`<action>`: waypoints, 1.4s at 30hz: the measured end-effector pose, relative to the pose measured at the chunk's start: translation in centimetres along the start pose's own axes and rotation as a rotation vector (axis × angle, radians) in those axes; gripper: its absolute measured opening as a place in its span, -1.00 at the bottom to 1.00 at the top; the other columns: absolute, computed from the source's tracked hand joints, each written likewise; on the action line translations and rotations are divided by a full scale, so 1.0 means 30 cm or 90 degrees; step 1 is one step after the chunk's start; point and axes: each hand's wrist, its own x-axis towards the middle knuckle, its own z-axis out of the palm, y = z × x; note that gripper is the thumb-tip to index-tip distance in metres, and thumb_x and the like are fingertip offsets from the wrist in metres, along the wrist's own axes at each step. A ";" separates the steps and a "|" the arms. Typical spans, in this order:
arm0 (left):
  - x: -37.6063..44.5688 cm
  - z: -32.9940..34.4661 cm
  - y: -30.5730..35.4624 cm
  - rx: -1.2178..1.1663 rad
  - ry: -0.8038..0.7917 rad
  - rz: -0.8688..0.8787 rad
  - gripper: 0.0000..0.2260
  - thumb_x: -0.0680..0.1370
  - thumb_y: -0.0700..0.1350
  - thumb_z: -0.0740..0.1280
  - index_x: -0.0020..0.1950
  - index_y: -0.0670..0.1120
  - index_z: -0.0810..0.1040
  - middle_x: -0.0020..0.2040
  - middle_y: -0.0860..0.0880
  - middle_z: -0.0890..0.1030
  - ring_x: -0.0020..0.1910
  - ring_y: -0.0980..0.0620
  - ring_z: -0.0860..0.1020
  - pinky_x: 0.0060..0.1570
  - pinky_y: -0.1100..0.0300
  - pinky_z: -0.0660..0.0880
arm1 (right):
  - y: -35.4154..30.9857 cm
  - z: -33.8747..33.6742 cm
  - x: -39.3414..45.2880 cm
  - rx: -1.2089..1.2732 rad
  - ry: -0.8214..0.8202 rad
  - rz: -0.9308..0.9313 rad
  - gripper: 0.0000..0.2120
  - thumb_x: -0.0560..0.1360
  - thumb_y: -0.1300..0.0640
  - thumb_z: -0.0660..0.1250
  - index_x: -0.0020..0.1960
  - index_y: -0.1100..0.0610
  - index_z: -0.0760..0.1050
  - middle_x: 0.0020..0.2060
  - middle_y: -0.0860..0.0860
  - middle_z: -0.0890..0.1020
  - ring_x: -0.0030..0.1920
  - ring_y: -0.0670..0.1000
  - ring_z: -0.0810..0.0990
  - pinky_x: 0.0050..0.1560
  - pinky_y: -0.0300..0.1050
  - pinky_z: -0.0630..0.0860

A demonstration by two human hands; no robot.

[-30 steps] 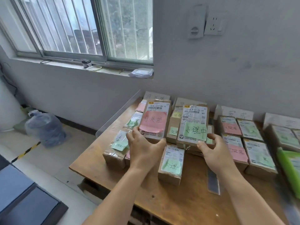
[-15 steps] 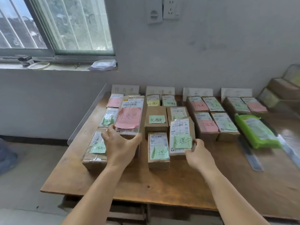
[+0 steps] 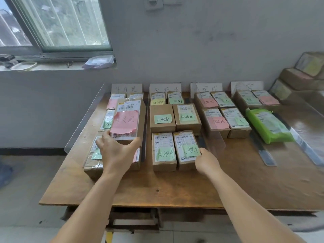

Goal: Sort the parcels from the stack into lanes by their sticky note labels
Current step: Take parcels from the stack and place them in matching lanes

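Pink-note parcel: held tilted above the far-left lane, over other parcels.
Left hand: grips that parcel's near end.
Green-note parcel: flat on the worktop, front of lane 2.
Right hand: fingers curled on its near right corner.
Lane signs: 4 against the wall.

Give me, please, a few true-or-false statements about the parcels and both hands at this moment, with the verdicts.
1. The left hand holds a parcel with a pink note. True.
2. The right hand is on a parcel with a pink note. False: its parcel has a green note.
3. The green bag lies in the leftmost lane. False: it lies towards the right of the table.
4. Four lane signs stand along the wall. True.
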 end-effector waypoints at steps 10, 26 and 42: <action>0.046 -0.060 -0.054 0.021 0.022 -0.051 -0.27 0.25 0.08 0.52 0.30 -0.12 0.29 0.08 0.01 0.24 0.07 -0.03 0.41 -0.28 0.21 0.31 | -0.186 -0.015 -0.097 0.057 0.067 -0.202 -0.53 0.60 0.06 0.15 0.48 0.07 0.21 0.43 0.02 0.34 0.39 0.06 0.32 0.25 -0.06 0.33; 0.363 0.166 -0.032 0.110 -0.033 -0.108 -0.28 0.29 0.20 0.49 0.27 -0.15 0.32 0.20 -0.09 0.31 0.20 -0.10 0.41 0.09 0.07 0.47 | -0.722 0.079 0.108 -0.015 -0.146 -0.390 -0.66 0.51 0.26 0.15 0.26 0.07 0.39 0.19 0.01 0.51 0.15 0.08 0.51 0.13 0.04 0.51; 0.486 0.246 -0.092 0.237 -0.119 -0.097 -0.01 0.29 0.21 0.48 0.51 -0.10 0.01 0.43 -0.09 0.18 0.43 -0.09 0.17 0.30 0.00 0.31 | -0.795 0.109 0.270 -0.143 -0.148 -0.368 -0.56 0.49 0.23 0.24 0.35 0.09 0.33 0.27 0.01 0.43 0.25 0.07 0.40 0.21 0.00 0.45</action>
